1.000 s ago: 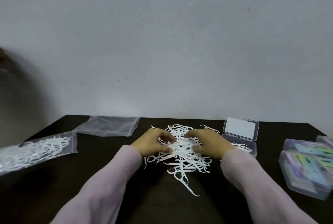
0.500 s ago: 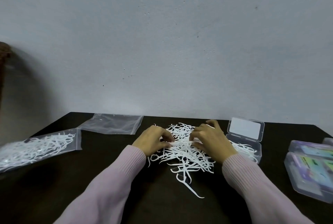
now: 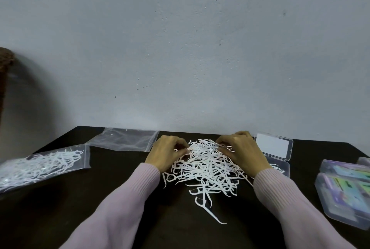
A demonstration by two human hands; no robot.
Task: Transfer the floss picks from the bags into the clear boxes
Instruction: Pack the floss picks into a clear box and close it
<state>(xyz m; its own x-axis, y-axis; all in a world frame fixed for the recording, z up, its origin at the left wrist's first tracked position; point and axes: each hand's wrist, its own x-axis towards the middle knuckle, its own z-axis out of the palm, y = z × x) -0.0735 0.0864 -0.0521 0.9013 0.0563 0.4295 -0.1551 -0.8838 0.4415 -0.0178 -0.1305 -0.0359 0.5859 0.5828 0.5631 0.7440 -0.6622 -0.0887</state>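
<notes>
The loose floss picks (image 3: 204, 166) lie in a tangled white heap on the dark counter (image 3: 60, 218), between the two hands. The left hand (image 3: 166, 154) rests at the heap's left far edge, and its fingers are curled inward and seem to pinch a few picks, though the fingertips are too small to be sure. The right hand (image 3: 242, 152) sits at the right far edge with its grip closed on strands in the same way.

The open clear box (image 3: 280, 166) stands just right of the heap and directly behind the right hand, its lid (image 3: 273, 146) tilted back toward the wall, with a few picks already inside. So the transfer runs rightward, and the right hand is plainly the nearer one. The picks point every way and have no shared long axis, so they likely need aligning with the box's long side.

A full bag (image 3: 40, 164) waits far left, an emptied bag (image 3: 124, 140) beside it, and closed boxes (image 3: 344, 188) sit at the right edge
</notes>
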